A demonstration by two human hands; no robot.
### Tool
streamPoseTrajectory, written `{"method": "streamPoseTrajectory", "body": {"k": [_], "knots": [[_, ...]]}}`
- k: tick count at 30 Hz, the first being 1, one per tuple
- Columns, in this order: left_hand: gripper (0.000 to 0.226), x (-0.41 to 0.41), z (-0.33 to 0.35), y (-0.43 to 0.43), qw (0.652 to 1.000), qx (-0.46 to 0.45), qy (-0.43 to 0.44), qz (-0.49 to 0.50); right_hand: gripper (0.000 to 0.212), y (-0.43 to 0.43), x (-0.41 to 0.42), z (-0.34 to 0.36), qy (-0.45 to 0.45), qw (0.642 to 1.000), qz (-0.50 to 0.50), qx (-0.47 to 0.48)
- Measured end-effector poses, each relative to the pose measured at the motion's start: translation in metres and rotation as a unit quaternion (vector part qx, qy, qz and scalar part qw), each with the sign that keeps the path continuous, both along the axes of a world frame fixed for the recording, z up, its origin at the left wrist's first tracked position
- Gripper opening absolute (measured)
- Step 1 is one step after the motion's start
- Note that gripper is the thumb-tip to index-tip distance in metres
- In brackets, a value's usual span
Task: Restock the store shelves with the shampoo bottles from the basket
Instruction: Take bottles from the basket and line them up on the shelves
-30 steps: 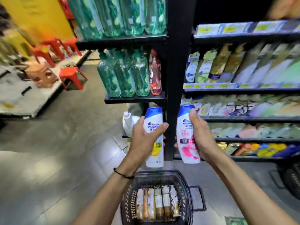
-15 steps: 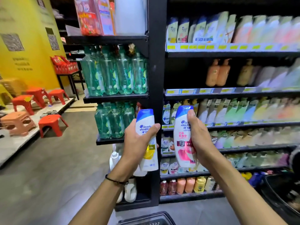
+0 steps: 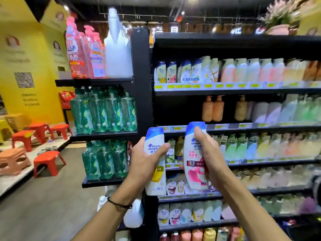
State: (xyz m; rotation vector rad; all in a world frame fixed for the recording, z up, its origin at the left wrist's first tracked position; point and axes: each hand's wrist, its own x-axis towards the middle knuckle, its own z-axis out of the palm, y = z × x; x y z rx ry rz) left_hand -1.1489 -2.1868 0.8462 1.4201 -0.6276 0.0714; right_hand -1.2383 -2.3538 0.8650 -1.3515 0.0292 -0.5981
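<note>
1. The left hand [image 3: 145, 164] grips a yellow-label bottle [image 3: 155, 164]; the right hand [image 3: 208, 157] grips a pink-label bottle [image 3: 194, 157], mid-frame.
2. The basket has dropped out of view; the shelves [image 3: 225, 92] now fill the right, so placing seems next.

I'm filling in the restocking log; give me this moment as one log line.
left hand: holds yellow-label shampoo bottle | right hand: holds pink-label shampoo bottle | both upright before shelves | not yet shelved
</note>
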Motion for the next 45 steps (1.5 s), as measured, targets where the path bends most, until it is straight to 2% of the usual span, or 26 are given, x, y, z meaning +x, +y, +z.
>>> {"method": "streamPoseTrajectory", "body": {"k": [2,7,12,16,22,26,28,33,37,41,45], "knots": [[0.036,-0.005,0.009,-0.031,1.000,-0.010,-0.014,0.013,0.032,-0.033,-0.002,0.007,-0.011,1.000,0.013,-0.011],[0.037,-0.006,0.029,-0.096,0.999,-0.022,-0.013,0.047,0.045,-0.104,-0.001,0.027,-0.029,0.999,0.036,-0.020],[0.045,-0.004,0.053,-0.129,0.997,-0.035,0.010,0.061,0.040,-0.144,0.010,0.050,-0.040,0.998,0.035,-0.032],[0.040,0.006,0.073,-0.140,0.996,-0.055,0.019,0.069,0.040,-0.158,0.023,0.064,-0.059,0.997,0.054,-0.023],[0.036,0.031,0.099,-0.140,0.994,-0.095,0.038,0.037,0.027,-0.158,0.048,0.082,-0.077,0.995,0.066,-0.024],[0.035,0.058,0.111,-0.137,0.988,-0.141,0.059,0.017,0.036,-0.155,0.063,0.092,-0.079,0.994,0.070,-0.042],[0.041,0.071,0.116,-0.136,0.986,-0.153,0.059,0.004,0.033,-0.155,0.070,0.100,-0.078,0.992,0.076,-0.059],[0.051,0.102,0.128,-0.135,0.991,-0.130,0.026,0.001,0.044,-0.152,0.089,0.119,-0.074,0.991,0.073,-0.079],[0.045,0.135,0.142,-0.138,0.995,-0.101,-0.003,0.007,0.031,-0.154,0.113,0.129,-0.083,0.991,0.067,-0.082],[0.038,0.176,0.167,-0.148,0.993,-0.059,-0.056,0.083,0.024,-0.167,0.146,0.142,-0.086,0.990,0.073,-0.080],[0.039,0.222,0.199,-0.164,0.989,-0.054,-0.081,0.113,0.029,-0.192,0.181,0.152,-0.093,0.990,0.075,-0.071]]}}
